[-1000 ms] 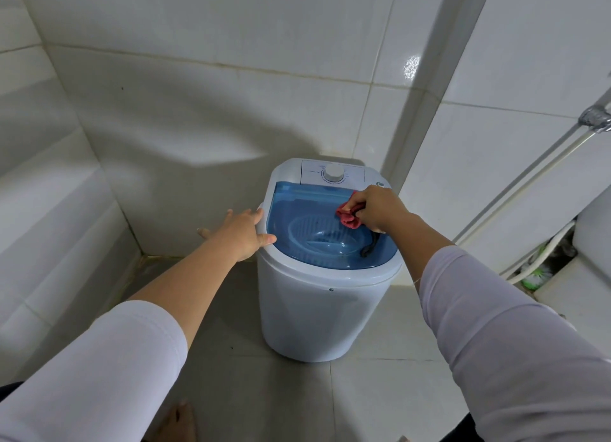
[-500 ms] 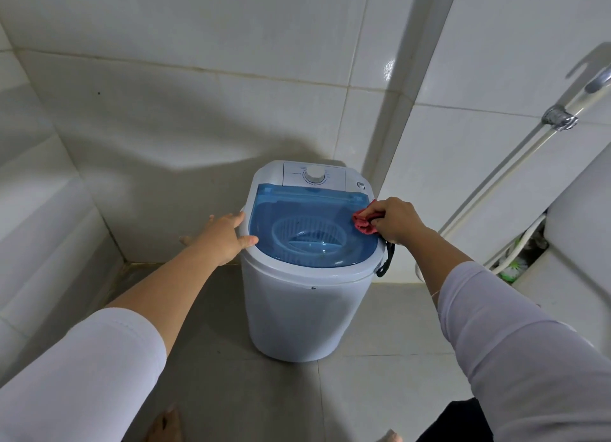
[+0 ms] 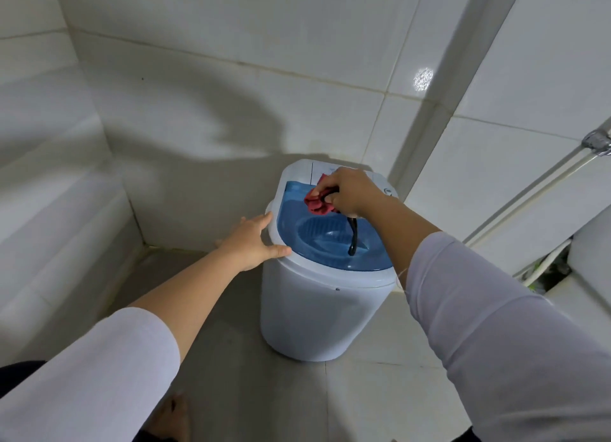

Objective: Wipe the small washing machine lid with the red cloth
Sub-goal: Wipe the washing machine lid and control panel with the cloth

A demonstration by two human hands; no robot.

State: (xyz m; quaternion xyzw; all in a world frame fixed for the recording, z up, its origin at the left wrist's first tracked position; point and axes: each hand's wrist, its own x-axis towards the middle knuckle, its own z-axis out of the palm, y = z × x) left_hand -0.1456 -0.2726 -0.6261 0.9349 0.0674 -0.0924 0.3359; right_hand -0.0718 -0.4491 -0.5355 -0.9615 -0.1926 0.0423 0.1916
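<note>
A small white washing machine (image 3: 317,312) stands on the floor in a tiled corner. Its see-through blue lid (image 3: 317,239) lies flat on top. My right hand (image 3: 350,193) holds a bunched red cloth (image 3: 317,201) against the far part of the lid, near the white control panel, which the hand mostly hides. A black strap (image 3: 353,236) hangs from that hand over the lid. My left hand (image 3: 254,241) rests with fingers spread on the machine's left rim, thumb on the front edge.
Tiled walls close in behind and to the left. A metal hose and fitting (image 3: 595,143) run down the right wall. A white fixture (image 3: 588,276) sits at the right edge. My bare foot (image 3: 172,418) stands on the grey floor.
My right hand has slid the red cloth from the lid's right edge up and left to its far part. The left hand stays on the left rim. The camera has shifted.
</note>
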